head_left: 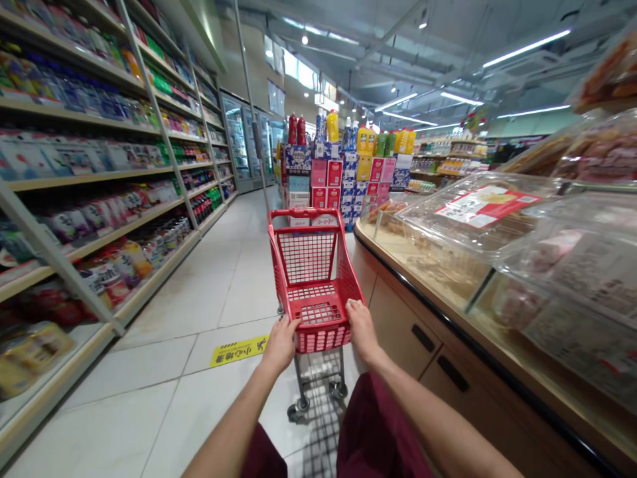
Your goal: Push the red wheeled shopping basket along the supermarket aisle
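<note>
Red shopping cart (314, 279) points lengthwise down the aisle, both hands gripping.

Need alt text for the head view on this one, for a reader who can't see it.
Both hands, left hand and right hand, grip the near end of an empty red shopping cart in a supermarket aisle. Stocked shelves run along the left, a wooden counter with clear-lidded food bins on the right, and a yellow floor sticker lies ahead.

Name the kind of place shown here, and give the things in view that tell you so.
Most likely a supermarket aisle. Both hands, left hand and right hand, grip a red shopping cart; stocked shelves line one side, and a stacked drinks display stands ahead.
</note>
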`<action>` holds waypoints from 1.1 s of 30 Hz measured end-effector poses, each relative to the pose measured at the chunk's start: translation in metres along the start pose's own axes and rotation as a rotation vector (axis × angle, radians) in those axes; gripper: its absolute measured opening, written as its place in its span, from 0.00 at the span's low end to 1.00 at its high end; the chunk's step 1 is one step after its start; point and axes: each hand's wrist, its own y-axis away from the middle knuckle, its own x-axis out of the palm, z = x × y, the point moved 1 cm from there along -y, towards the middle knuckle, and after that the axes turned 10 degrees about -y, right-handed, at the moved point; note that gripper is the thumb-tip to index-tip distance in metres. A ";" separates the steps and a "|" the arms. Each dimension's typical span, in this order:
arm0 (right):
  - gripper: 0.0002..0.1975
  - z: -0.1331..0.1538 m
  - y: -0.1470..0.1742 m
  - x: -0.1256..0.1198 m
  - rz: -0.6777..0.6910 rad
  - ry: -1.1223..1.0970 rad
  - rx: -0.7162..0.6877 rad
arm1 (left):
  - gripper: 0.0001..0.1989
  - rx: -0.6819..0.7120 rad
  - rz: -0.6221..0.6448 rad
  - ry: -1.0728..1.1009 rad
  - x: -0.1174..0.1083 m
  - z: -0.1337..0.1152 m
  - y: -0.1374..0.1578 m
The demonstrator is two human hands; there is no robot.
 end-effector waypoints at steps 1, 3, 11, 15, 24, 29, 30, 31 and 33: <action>0.20 0.006 0.001 0.006 -0.007 -0.019 -0.017 | 0.25 0.013 -0.004 0.003 0.003 -0.004 -0.002; 0.21 0.021 0.002 0.021 0.020 -0.072 -0.123 | 0.26 0.013 0.004 -0.003 0.006 -0.012 -0.006; 0.19 -0.013 -0.005 0.014 -0.052 -0.018 -0.091 | 0.26 -0.055 0.068 -0.046 0.001 -0.014 -0.008; 0.21 -0.003 -0.001 0.028 -0.028 -0.077 -0.327 | 0.26 -0.073 0.057 -0.073 0.001 -0.014 -0.006; 0.20 -0.013 -0.004 0.015 -0.076 -0.089 -0.263 | 0.25 -0.103 0.022 -0.123 -0.003 -0.011 -0.001; 0.20 -0.013 -0.001 0.015 -0.031 -0.093 -0.294 | 0.25 -0.101 0.040 -0.134 -0.004 -0.011 0.000; 0.20 -0.017 -0.002 0.014 -0.080 -0.078 -0.190 | 0.25 -0.105 0.043 -0.141 -0.004 -0.012 0.000; 0.21 -0.019 -0.002 0.013 -0.119 -0.071 -0.119 | 0.25 -0.107 0.044 -0.150 -0.004 -0.013 0.000; 0.22 -0.015 0.000 0.018 -0.124 -0.094 -0.157 | 0.25 -0.104 0.045 -0.165 -0.005 -0.015 0.000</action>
